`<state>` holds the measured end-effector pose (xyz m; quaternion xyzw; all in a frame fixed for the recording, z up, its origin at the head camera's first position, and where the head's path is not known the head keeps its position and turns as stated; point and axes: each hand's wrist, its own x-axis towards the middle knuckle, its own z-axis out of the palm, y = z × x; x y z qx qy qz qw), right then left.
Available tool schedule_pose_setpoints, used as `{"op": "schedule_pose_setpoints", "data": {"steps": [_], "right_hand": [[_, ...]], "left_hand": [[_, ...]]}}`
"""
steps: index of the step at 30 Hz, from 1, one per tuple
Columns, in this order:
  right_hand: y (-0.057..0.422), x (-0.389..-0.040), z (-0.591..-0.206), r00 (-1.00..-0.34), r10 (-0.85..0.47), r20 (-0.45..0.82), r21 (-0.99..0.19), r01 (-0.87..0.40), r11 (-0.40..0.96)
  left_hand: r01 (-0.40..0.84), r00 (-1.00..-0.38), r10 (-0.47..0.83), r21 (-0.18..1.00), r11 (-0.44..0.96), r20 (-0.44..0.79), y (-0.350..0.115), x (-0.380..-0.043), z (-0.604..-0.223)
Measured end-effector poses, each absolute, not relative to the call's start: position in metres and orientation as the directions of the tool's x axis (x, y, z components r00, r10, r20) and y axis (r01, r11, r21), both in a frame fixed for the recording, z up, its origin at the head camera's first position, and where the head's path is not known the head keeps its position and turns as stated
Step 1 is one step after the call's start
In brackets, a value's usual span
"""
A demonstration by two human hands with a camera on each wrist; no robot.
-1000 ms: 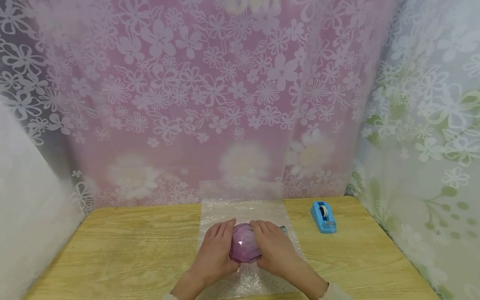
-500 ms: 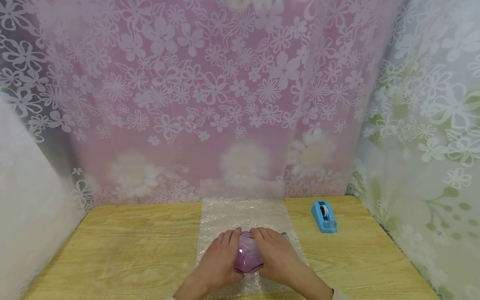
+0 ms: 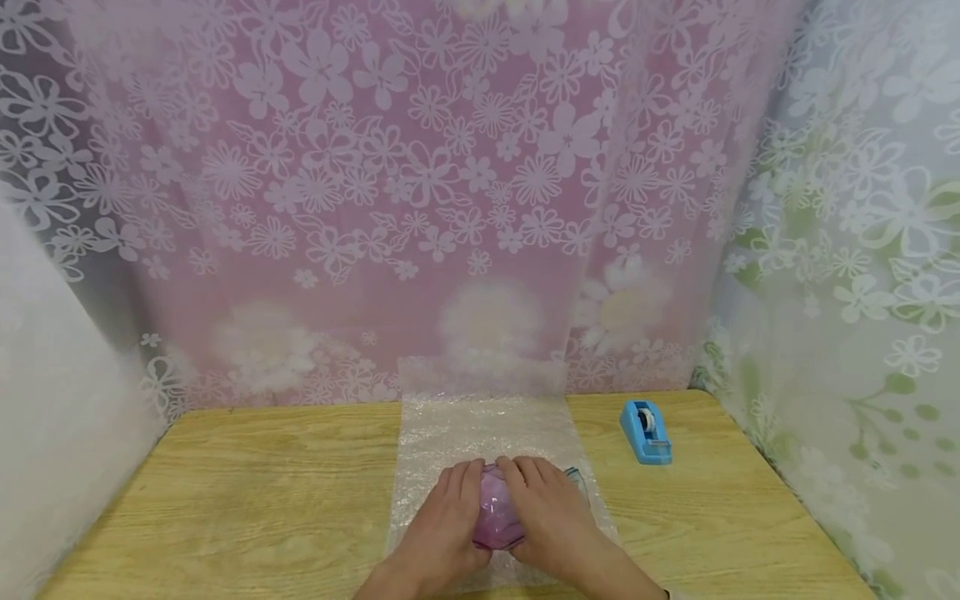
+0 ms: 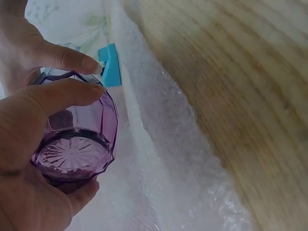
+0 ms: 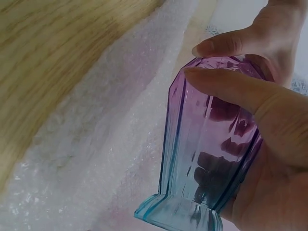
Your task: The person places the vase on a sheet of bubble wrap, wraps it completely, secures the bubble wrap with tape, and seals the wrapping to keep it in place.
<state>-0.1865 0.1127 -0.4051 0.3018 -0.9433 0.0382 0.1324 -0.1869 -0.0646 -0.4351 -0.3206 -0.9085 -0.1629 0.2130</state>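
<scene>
hiding the vase partly: fingers

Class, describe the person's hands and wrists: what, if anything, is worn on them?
The left hand and right hand are bare, with no gloves or rings visible. A sliver of pale sleeve shows on the right; none on the left.

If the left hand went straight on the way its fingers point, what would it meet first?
Probably the bubble wrap, whose far end rises ahead of the left hand in front of the pink curtain; the hand's height above the wrap is unclear.
</scene>
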Motion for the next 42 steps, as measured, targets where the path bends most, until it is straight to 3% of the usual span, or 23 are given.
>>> {"op": "schedule_pose_setpoints", "data": {"steps": [7, 17, 25, 36, 42], "right_hand": [[0.113, -0.18, -0.412, -0.785, -0.577, 0.225, -0.023, -0.596, 0.802], [0.117, -0.174, -0.423, -0.77, -0.597, 0.223, -0.087, -0.626, 0.775], [0.12, -0.172, -0.429, -0.754, -0.614, 0.233, -0.13, -0.65, 0.749], [0.123, -0.174, -0.433, -0.767, -0.618, 0.171, -0.177, -0.641, 0.747], [0.124, -0.176, -0.436, -0.746, -0.631, 0.213, -0.174, -0.665, 0.727]], "left_hand": [[0.653, -0.716, 0.538, 0.155, 0.741, 0.444, -0.065, -0.18, -0.438], [0.691, -0.652, 0.567, 0.087, 0.718, 0.503, -0.064, -0.175, -0.45], [0.698, -0.636, 0.582, 0.057, 0.714, 0.507, -0.064, -0.175, -0.457], [0.68, -0.66, 0.576, 0.057, 0.731, 0.482, -0.063, -0.175, -0.459], [0.652, -0.69, 0.555, 0.066, 0.755, 0.465, -0.059, -0.173, -0.461]]}}
